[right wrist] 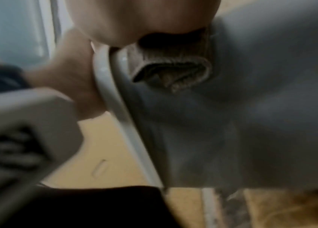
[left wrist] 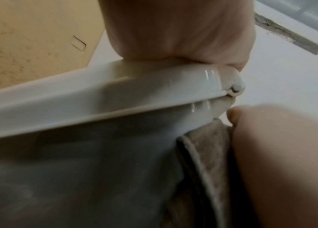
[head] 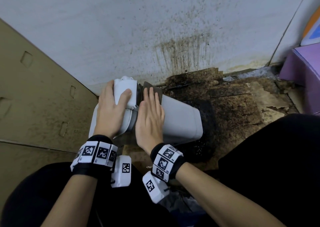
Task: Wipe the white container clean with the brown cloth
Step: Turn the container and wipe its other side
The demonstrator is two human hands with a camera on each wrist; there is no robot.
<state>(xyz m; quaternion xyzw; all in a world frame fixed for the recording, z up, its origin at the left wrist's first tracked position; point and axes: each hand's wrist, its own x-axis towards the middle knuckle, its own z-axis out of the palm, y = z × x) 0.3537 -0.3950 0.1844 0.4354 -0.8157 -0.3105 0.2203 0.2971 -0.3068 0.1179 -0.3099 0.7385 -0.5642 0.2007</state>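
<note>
1. Here the white container (head: 180, 121) is lying tipped on its side on the stained floor (head: 242, 108), under both hands, so a side wall is facing up for wiping
2. The left hand (head: 110, 108) is gripping the lid end, fingers wrapping over it, probably steadying it against the push
3. The right hand (head: 150, 121) is pressing flat, fingers straight, onto the brown cloth (head: 147, 90), which is lying just beside the rim, right of the left hand

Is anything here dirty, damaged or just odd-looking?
Yes. The white wall is spattered with brown streaks above a dark stained, peeling patch of floor. The white container lies tipped on its side there while the right hand presses the brown cloth on it.
</note>
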